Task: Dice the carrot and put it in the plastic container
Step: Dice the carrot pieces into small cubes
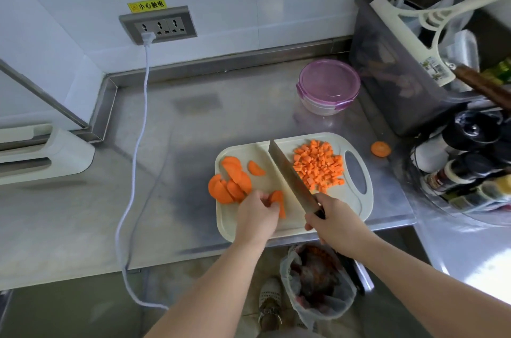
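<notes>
The left hand (pixel 258 213) sits low in the middle of the frame with its fingertips pinched on a couple of carrot slices (pixel 278 200) stood on edge at the near side of the cream cutting board (pixel 287 221); the slices poke out just right of the fingers, touching them. The right hand (pixel 333 223), just to the right, is wrapped closed around the handle of a cleaver (pixel 290 176), whose broad blade runs up and left across the middle of the board, its edge close beside the pinched slices but not clearly touching them. Left of the left hand, on the board's left end, lies a loose overlapping heap of half-round carrot pieces (pixel 231 181), one of them hanging at the board's edge, with a single half slice (pixel 255 168) a little apart toward the blade. On the far side of the blade, at the board's right end next to its oval handle hole, is a pile of diced carrot (pixel 319 163). One round carrot slice (pixel 380 149) lies off the board on the steel counter (pixel 171 171) to the right. The plastic container (pixel 327 87), round with a purple clip lid on, stands well beyond the board toward the upper right, near a grey bin (pixel 392 80). A white cable (pixel 138 127) trails down the left from a wall socket (pixel 158 25)
</notes>
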`<state>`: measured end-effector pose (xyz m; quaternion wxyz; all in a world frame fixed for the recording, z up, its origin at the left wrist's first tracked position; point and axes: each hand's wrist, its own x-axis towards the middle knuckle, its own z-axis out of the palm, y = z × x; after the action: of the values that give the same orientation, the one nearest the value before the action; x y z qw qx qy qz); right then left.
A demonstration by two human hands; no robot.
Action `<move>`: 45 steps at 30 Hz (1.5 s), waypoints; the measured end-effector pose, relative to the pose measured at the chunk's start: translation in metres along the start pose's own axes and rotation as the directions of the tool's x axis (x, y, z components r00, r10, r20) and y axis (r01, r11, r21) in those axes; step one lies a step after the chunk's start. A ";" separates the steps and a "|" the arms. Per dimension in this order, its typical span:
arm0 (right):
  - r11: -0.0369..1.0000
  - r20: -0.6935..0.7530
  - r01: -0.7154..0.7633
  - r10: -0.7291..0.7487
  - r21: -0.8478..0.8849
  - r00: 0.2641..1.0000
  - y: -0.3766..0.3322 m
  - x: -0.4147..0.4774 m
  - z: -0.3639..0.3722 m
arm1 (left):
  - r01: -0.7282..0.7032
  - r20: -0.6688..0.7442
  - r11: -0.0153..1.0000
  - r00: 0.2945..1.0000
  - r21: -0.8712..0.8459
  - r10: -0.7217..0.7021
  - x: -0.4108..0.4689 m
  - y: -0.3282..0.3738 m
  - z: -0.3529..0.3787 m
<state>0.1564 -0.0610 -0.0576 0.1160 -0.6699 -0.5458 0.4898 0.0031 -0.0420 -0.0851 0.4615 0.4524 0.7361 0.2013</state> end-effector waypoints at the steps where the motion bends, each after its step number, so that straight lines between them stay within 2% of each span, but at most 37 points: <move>1: 1.000 0.001 0.000 0.000 -0.008 1.000 0.004 -0.001 0.004 | -0.033 -0.023 0.998 0.999 0.051 0.034 -0.001 0.000 0.002; 5: 1.000 -0.042 0.015 -0.016 -0.023 0.999 0.011 -0.005 0.016 | -0.175 -0.055 0.953 0.979 0.245 0.194 -0.006 0.000 -0.001; 8: 0.999 -0.063 0.039 -0.040 -0.012 0.997 0.013 -0.007 0.023 | -0.193 0.023 0.918 0.980 0.347 0.198 -0.006 -0.002 -0.002; 11: 0.998 -0.057 0.059 -0.061 -0.039 0.997 0.013 -0.008 0.027 | -0.231 0.024 0.895 0.970 0.382 0.240 -0.004 0.002 0.005; 15: 0.997 -0.056 0.051 -0.055 -0.060 0.997 0.013 -0.005 0.026 | -0.214 -0.034 0.933 0.972 0.289 0.234 0.003 0.012 0.013; 19: 0.996 -0.053 0.060 -0.064 -0.068 0.997 0.013 0.001 0.023 | -0.191 -0.012 0.965 0.981 0.180 0.196 0.006 0.012 0.011; 27: 0.992 -0.061 0.095 -0.101 -0.085 0.993 0.015 -0.002 0.025 | -0.096 -0.076 0.993 0.992 0.073 0.102 0.010 0.012 0.011; 34: 0.939 -0.014 0.101 -0.112 -0.328 0.994 0.010 0.001 0.020 | -0.052 -0.121 0.997 0.991 0.053 0.058 0.017 0.014 0.016; 37: 0.938 -0.007 0.098 -0.107 -0.333 0.994 0.009 0.002 0.018 | -0.068 -0.108 0.996 0.991 0.053 0.073 0.017 0.014 0.014; 40: 0.959 -0.017 0.089 -0.097 -0.267 0.995 0.010 0.002 0.011 | -0.123 -0.064 0.981 0.989 0.152 0.134 0.015 0.016 0.009; 42: 0.973 -0.018 0.094 -0.100 -0.211 0.995 0.011 0.002 0.007 | -0.205 -0.070 0.943 0.970 0.263 0.231 0.020 0.019 -0.002; 44: 0.983 -0.031 0.106 -0.112 -0.149 0.993 0.012 0.001 0.005 | -0.306 -0.070 0.844 0.926 0.441 0.372 0.032 0.023 -0.014; 45: 0.986 -0.042 0.111 -0.117 -0.125 0.992 0.012 0.001 0.004 | -0.346 -0.020 0.755 0.903 0.558 0.429 0.039 0.025 -0.020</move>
<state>0.1602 -0.0667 -0.0683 0.1159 -0.6554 -0.6093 0.4311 -0.0083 0.0066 -0.0768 0.2074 0.6906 0.6842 0.1089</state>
